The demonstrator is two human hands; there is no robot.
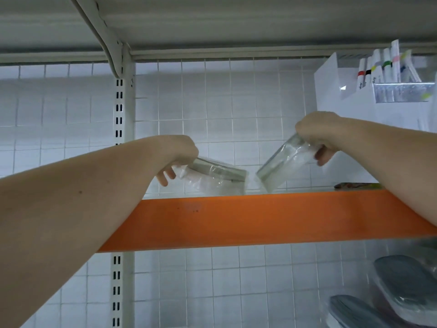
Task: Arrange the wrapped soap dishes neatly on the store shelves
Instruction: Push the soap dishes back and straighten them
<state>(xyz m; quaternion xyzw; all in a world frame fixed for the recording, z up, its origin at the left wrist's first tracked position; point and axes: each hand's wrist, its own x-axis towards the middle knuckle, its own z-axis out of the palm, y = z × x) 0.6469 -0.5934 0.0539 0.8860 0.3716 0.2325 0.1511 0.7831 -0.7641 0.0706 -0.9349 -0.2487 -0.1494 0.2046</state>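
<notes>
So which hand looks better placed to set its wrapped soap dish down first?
Probably the left hand: its dish lies nearly flat just above the orange shelf; the right hand's dish is steeply tilted.

Orange-fronted shelf spanning the view, hung on a white slotted upright against a white wire grid back. On it: clear-wrapped soap dish left of centre, lying tilted with its wrap touching the shelf; second wrapped soap dish just beside it, steeply tilted, lower corner at the shelf edge; thin flat multicoloured item further right; white box at far right.
</notes>
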